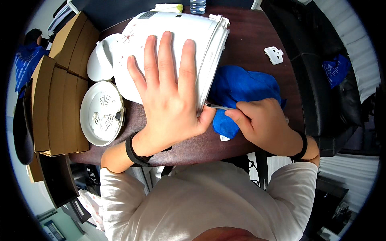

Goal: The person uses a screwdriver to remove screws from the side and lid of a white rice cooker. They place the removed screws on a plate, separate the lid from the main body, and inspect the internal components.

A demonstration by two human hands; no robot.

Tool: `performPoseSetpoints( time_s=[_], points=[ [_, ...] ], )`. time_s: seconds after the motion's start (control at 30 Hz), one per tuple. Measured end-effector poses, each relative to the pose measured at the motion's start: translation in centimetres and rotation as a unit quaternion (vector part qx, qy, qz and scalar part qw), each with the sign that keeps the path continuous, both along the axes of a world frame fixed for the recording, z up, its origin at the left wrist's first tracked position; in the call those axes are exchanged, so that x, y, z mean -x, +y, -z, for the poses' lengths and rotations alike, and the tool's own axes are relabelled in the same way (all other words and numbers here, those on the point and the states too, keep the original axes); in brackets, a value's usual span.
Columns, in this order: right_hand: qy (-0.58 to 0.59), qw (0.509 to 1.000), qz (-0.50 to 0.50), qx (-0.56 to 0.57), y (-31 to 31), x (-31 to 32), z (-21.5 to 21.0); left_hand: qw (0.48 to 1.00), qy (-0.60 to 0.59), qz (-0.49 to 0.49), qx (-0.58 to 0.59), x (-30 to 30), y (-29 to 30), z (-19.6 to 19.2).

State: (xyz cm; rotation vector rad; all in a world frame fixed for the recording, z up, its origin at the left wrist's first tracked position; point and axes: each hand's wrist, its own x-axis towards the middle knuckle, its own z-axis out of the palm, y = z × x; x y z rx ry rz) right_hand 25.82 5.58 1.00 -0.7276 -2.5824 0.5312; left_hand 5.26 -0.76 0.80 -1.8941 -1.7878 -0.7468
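Left hand [167, 94] splayed flat on the white cooker body [173, 36], lying on its side. Right hand [261, 122] pinches a thin metal tool [217, 107] — tip pointing left into the rim, just beside the left thumb.

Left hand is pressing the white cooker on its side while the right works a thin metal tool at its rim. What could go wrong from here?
1. The thin metal tool in the right hand points at the left hand, whose thumb sits beside the tip; a slip could jab it.
2. The round white plastic cooker body lies on its curved side, partly on the blue cloth, and might roll if pressure eases.
3. The small white plastic clip lies loose on the dark wooden table and could be knocked off.
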Motion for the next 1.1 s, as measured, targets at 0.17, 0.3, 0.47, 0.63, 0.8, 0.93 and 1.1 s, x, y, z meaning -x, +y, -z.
performPoseSetpoints(
  time_s=[0.17,0.3,0.47,0.63,0.8,0.93,1.1],
  points=[
    [0.033,0.974,-0.021,0.224,0.2,0.1,0.7,1.000,0.004,-0.005,0.000,-0.1,-0.2,0.1],
    [0.025,0.916,-0.037,0.398,0.6,-0.1,1.5,1.000,0.007,0.000,0.000,-0.1,-0.3,0.1],
    [-0.038,0.694,0.003,0.719,0.0,-0.1,0.3,1.000,-0.005,0.006,0.028,-0.2,-0.8,-0.2],
    [-0.007,0.606,-0.059,0.793,-0.4,-0.3,0.6,0.999,0.006,0.013,0.035,0.0,-1.0,-0.3],
    [0.004,0.881,-0.021,0.473,0.1,-0.8,0.9,0.999,0.008,0.017,0.044,0.1,-1.1,-0.4],
    [0.036,0.933,-0.029,0.356,0.0,-0.6,0.8,0.999,0.006,0.017,0.037,0.1,-1.1,-0.3],
    [-0.020,0.726,-0.003,0.687,-0.6,-0.7,0.0,0.999,0.006,0.017,0.043,0.2,-1.0,-0.4]
  ],
)
